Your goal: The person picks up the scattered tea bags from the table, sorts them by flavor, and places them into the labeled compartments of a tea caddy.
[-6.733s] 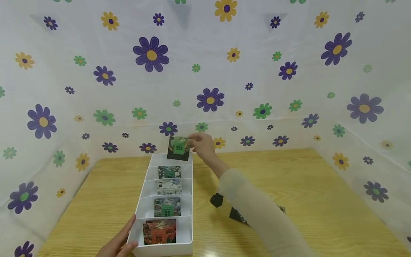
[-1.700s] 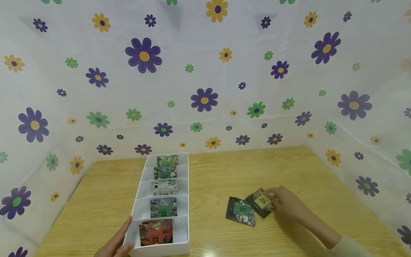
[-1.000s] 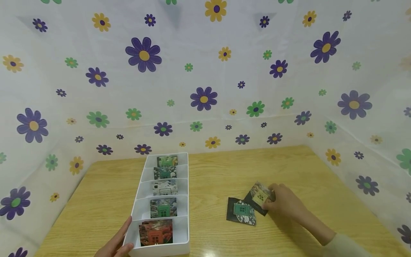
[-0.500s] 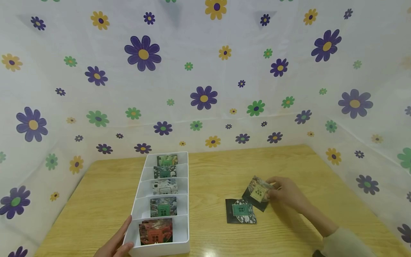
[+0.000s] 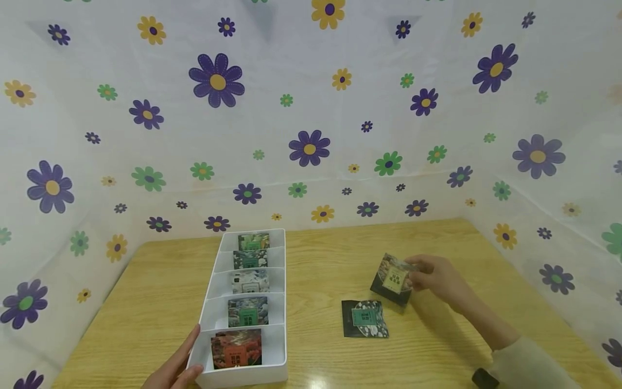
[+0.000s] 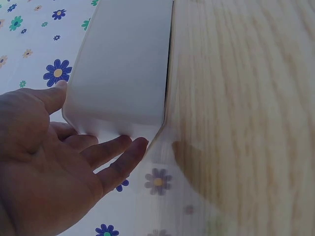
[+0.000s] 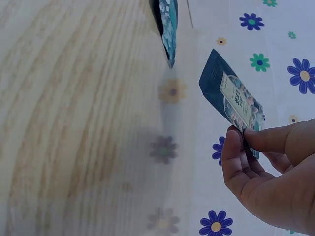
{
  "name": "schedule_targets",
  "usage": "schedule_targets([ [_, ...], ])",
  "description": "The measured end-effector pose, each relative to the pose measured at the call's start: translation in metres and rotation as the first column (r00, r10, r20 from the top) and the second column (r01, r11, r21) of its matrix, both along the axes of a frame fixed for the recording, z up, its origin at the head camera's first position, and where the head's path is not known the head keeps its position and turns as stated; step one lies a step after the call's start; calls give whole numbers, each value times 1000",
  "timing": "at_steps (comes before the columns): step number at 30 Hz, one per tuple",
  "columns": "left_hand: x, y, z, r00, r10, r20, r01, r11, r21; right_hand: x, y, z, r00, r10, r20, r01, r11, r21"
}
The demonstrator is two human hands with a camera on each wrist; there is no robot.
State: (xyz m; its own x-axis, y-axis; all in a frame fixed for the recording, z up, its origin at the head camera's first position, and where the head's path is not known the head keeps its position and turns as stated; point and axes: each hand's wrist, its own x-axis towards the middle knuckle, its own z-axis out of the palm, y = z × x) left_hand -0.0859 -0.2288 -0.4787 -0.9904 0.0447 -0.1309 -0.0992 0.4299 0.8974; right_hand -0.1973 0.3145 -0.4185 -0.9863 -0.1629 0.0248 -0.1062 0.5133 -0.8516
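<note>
In the head view, my left hand (image 5: 176, 361) holds the near left corner of a long white compartment tray (image 5: 285, 302), its thumb at the rim and its fingers along the outer side. The left wrist view shows those fingers against the tray's wall (image 6: 120, 54). My right hand (image 5: 439, 278) pinches a dark flat sachet with a cream label (image 5: 394, 280) between thumb and fingers, lifted and tilted above the table. Below and left of it, a dark sachet with a teal label (image 5: 365, 319) lies flat. The right wrist view shows the pinched sachet (image 7: 234, 96) edge-on.
Each tray compartment holds upright sachets: a red-labelled one (image 5: 236, 350) nearest, a green-labelled one (image 5: 248, 312), a white one (image 5: 250, 282) and darker green ones behind. A flower-printed cloth (image 5: 272, 119) walls the wooden table (image 5: 335, 259) at the back and sides.
Earlier my right hand was at the tray's far compartment with a green-labelled sachet, which now stands there. It then picked up the cream-labelled sachet from beside the teal-labelled one and raised it away.
</note>
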Motion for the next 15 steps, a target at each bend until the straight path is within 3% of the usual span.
schedule_targets([
  [11, 1, 2, 3, 1000, 14, 9, -14, 1000, 2, -8, -17, 23, 998, -14, -68, 16, 999, 28],
  [15, 0, -1, 1, 1000, -15, 23, 14, 1000, 24, -13, -29, 33, 995, 2, -95, -1, 1000, 16],
])
